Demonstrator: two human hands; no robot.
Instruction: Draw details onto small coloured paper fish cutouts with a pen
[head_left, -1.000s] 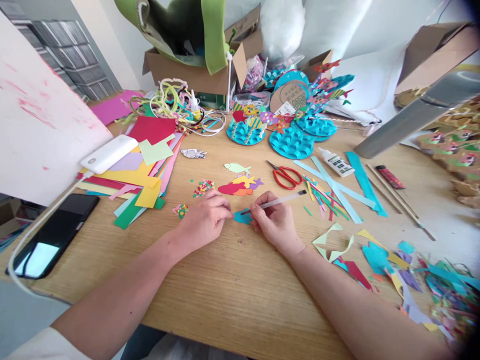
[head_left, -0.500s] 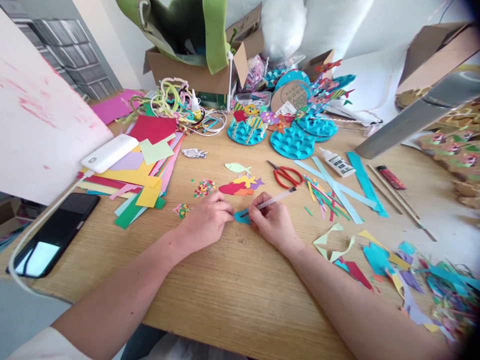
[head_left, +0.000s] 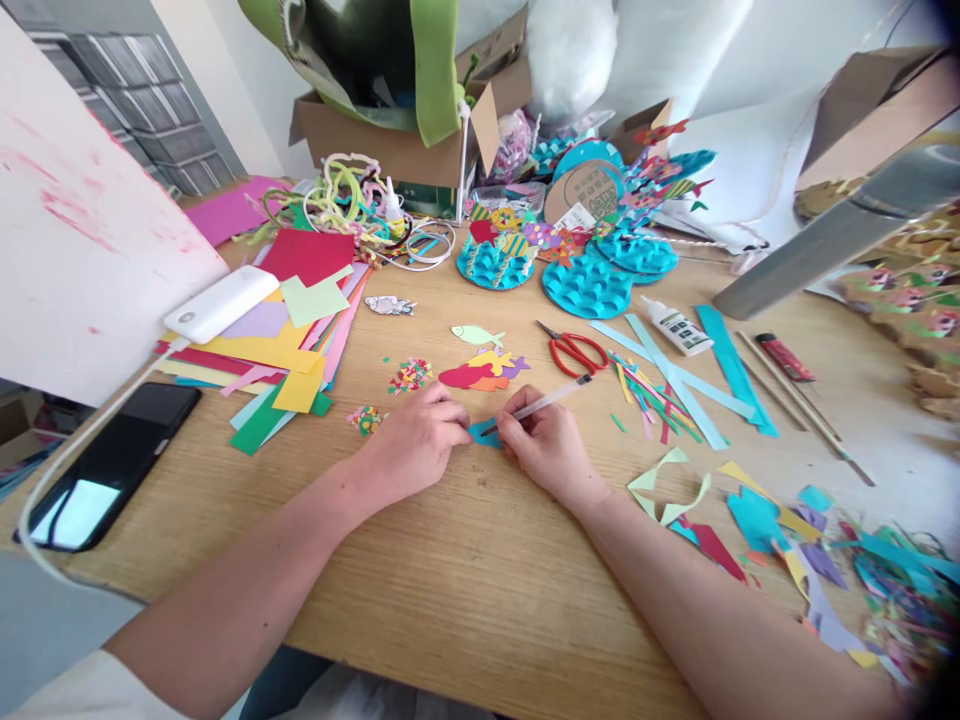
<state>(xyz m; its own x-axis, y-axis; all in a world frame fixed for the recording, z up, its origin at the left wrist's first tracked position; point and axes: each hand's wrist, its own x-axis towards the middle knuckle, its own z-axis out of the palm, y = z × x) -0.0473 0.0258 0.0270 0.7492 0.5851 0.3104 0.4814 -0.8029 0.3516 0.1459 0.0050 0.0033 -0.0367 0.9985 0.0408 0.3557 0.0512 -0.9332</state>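
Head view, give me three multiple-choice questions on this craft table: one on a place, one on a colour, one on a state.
1. Where are the scissors?
A. right of the fish pile
B. on the phone
C. in the box

2. What colour is the paper piece between the hands?
A. yellow
B. blue
C. red

3. What is the right hand doing?
A. lying flat and empty
B. gripping a pen
C. lifting glue

Answers: 1 A, red handles lie just right of the pile. 2 B, it shows blue under the pen tip. 3 B, fingers are closed round the pen; the left hand pins the piece.

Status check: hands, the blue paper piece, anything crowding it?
Left hand pins blue paper piece to table. Right hand holds pen, tip on it. Paper fish just beyond, not touching.
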